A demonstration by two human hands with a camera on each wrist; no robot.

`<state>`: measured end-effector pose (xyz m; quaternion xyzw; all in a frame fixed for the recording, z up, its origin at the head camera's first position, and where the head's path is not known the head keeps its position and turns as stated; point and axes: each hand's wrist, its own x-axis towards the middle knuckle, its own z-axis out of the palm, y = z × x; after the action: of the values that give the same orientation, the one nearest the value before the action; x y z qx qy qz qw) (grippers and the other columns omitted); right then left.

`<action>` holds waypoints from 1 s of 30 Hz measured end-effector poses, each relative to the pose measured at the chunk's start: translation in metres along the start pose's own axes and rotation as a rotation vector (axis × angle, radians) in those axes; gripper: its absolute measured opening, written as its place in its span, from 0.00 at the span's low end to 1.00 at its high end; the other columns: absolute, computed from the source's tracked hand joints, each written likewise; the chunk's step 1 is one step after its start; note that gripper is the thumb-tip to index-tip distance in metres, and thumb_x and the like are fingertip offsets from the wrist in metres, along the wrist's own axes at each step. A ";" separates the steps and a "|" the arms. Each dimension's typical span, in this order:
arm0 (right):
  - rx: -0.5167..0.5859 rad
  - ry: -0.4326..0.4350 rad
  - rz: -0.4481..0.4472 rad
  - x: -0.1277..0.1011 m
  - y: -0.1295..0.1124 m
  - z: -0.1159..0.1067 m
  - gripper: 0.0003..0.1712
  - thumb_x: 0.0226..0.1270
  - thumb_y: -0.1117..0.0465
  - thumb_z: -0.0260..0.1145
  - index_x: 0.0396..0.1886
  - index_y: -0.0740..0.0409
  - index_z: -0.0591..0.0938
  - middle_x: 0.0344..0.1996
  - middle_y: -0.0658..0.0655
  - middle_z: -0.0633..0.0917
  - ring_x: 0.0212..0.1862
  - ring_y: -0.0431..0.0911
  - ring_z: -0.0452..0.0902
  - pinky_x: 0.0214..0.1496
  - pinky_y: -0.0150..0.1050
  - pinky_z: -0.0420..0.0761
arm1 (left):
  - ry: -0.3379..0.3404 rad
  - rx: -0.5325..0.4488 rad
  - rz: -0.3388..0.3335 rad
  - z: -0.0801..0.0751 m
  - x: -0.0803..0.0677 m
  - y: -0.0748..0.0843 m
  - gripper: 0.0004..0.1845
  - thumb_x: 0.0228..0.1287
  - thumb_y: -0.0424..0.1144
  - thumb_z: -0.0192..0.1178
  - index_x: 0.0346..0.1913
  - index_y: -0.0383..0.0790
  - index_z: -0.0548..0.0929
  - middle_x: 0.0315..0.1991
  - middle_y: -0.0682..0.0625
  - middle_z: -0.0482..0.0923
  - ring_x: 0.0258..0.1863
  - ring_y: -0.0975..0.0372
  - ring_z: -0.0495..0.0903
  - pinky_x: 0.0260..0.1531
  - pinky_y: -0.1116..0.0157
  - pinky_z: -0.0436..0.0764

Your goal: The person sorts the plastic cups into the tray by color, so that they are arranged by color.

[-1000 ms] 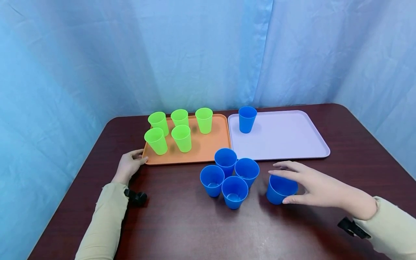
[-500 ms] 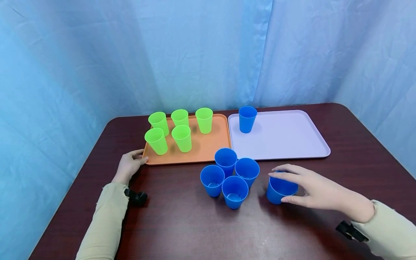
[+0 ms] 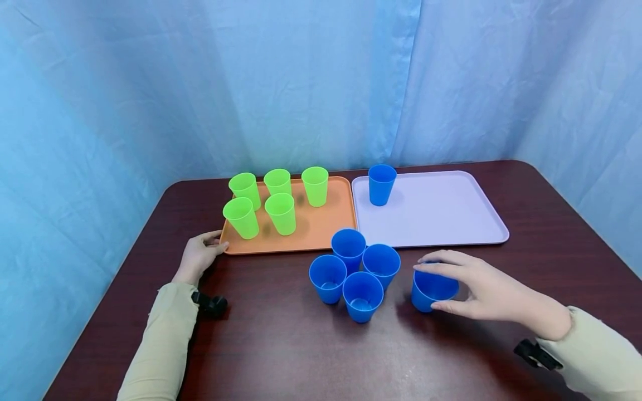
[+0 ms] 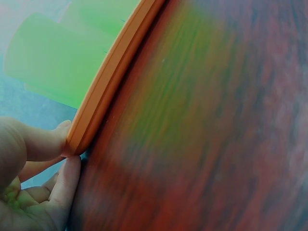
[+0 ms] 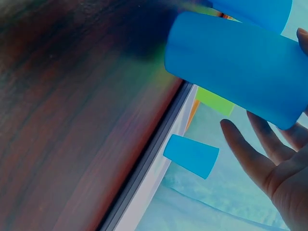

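Observation:
My right hand (image 3: 432,285) curls round a lone blue cup (image 3: 423,298) standing on the dark wooden table; the thumb is on its near side and the fingers lie over the far rim. The right wrist view shows that cup (image 5: 236,67) close up, with my fingers (image 5: 250,144) beside it. My left hand (image 3: 218,240) pinches the near left corner of the orange tray (image 3: 321,228). In the left wrist view the thumb and a finger (image 4: 67,173) clamp the tray's rim (image 4: 110,72). Several green cups (image 3: 281,213) stand on the orange tray.
A cluster of several blue cups (image 3: 361,270) stands left of my right hand. Behind it is a lilac tray (image 3: 451,211) with one blue cup (image 3: 381,185) at its far left corner. Blue curtains hang behind the table. The table's edges run close on both sides.
My right hand has closed in on the lone blue cup, which has shifted slightly left. The left hand and both trays have not moved.

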<state>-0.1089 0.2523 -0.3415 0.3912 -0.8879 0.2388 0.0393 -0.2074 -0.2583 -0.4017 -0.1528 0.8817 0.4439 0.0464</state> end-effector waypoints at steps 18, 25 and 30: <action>-0.007 0.180 -0.061 0.024 0.012 0.003 0.35 0.40 0.67 0.78 0.54 0.58 0.79 0.51 0.57 0.78 0.49 0.45 0.72 0.28 0.26 0.78 | 0.006 -0.031 -0.014 0.002 0.000 -0.001 0.27 0.67 0.38 0.57 0.67 0.35 0.67 0.56 0.36 0.71 0.52 0.51 0.73 0.45 0.66 0.73; 0.020 0.212 0.009 0.032 0.022 0.000 0.35 0.43 0.67 0.77 0.56 0.58 0.78 0.52 0.57 0.77 0.48 0.46 0.74 0.27 0.27 0.79 | 0.027 -0.043 -0.024 0.003 0.000 -0.001 0.27 0.67 0.37 0.57 0.67 0.34 0.68 0.55 0.36 0.71 0.53 0.51 0.74 0.45 0.65 0.74; -0.014 0.298 0.074 0.041 0.034 0.000 0.34 0.44 0.68 0.77 0.56 0.59 0.78 0.52 0.58 0.78 0.49 0.50 0.75 0.40 0.22 0.76 | 0.027 -0.051 -0.028 0.003 -0.001 0.000 0.27 0.67 0.37 0.57 0.67 0.35 0.68 0.55 0.37 0.71 0.52 0.51 0.74 0.45 0.66 0.74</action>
<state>-0.1615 0.2449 -0.3445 0.3182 -0.8878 0.2890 0.1645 -0.2063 -0.2554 -0.4036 -0.1722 0.8686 0.4633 0.0366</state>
